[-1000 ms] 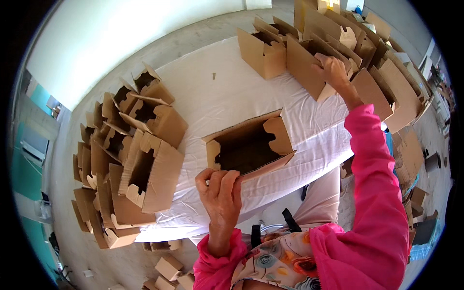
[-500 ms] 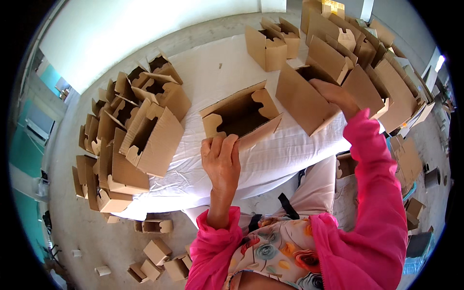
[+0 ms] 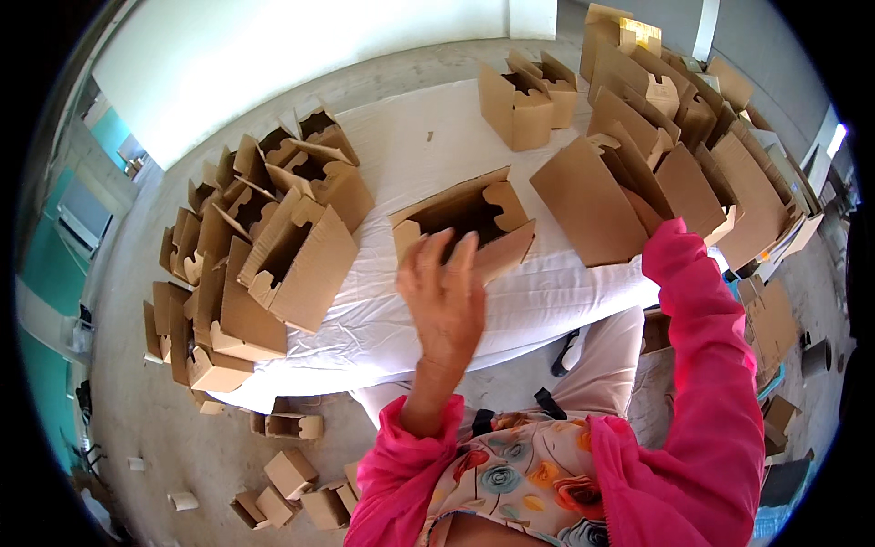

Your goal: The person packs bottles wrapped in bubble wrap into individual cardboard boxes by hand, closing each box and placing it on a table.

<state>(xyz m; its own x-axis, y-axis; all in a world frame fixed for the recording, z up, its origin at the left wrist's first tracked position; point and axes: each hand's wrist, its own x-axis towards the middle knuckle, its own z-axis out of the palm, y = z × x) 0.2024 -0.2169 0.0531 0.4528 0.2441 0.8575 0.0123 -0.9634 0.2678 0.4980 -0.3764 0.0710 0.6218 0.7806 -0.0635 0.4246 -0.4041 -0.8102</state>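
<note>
Two hands (image 3: 444, 296) on corrugated cardboard boxes (image 3: 465, 219).

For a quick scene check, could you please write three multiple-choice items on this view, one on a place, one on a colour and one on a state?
1. Where is the open cardboard box nearest the left hand?
A. on the white-covered table
B. on the floor
C. on the person's lap

2. What colour are the sleeves?
A. blue
B. pink
C. grey

3. How is the left hand?
A. closed in a fist
B. open, fingers spread
C. out of view

Answers: 1 A, the box rests on the white cloth; 2 B, both sleeves are bright pink; 3 B, the fingers are spread in front of the box.
</note>
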